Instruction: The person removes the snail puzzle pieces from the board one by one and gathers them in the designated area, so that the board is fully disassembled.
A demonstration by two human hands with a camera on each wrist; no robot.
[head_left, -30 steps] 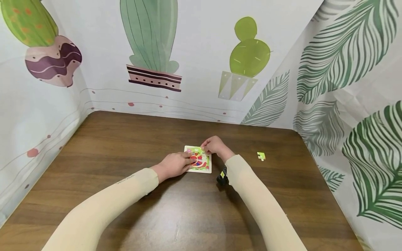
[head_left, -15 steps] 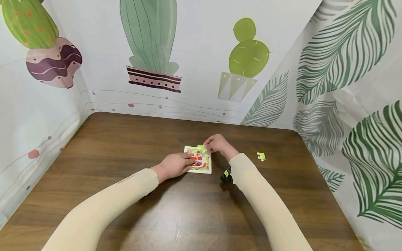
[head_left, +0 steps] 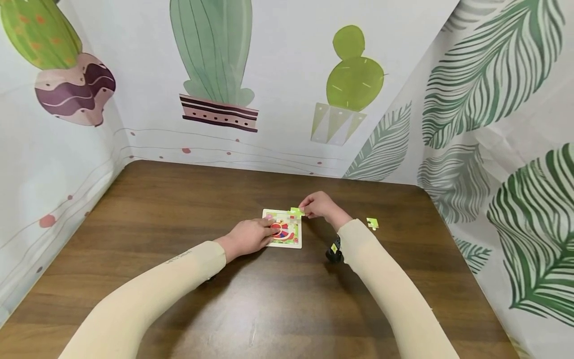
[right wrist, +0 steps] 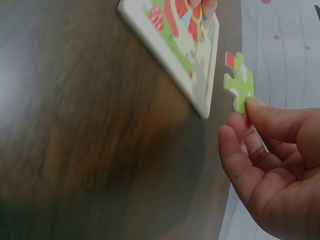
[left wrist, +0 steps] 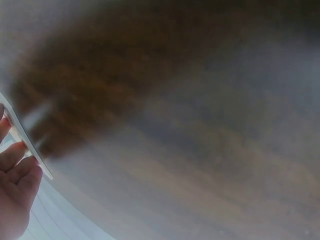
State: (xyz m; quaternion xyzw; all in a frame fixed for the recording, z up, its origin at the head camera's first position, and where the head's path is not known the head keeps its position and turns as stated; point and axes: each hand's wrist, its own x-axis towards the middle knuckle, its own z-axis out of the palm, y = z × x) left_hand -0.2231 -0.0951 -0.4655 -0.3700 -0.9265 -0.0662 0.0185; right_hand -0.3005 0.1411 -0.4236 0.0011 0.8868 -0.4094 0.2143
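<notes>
A small square jigsaw puzzle point(head_left: 287, 245) with a pale frame and a colourful picture lies on the brown table. My left hand point(head_left: 251, 235) rests on its left side, fingers reaching over the picture. In the left wrist view, the fingers point(left wrist: 20, 172) lie along the frame's edge. My right hand point(head_left: 319, 205) pinches a green jigsaw piece point(right wrist: 242, 82) with white patches and a red corner between thumb and fingertips. That piece is raised off the puzzle, beside its far right corner. A pale bare strip of the puzzle's base point(right wrist: 202, 60) shows along the far side.
Another green jigsaw piece point(head_left: 372, 223) lies on the table point(head_left: 215, 194), to the right of my right hand. Behind the table stands a white cloth backdrop point(head_left: 287, 75) printed with cacti and leaves, which also runs down both sides.
My right hand has moved right, lifting the green jigsaw piece from the puzzle's far side to beyond its right corner. My left hand has stayed on the puzzle.
</notes>
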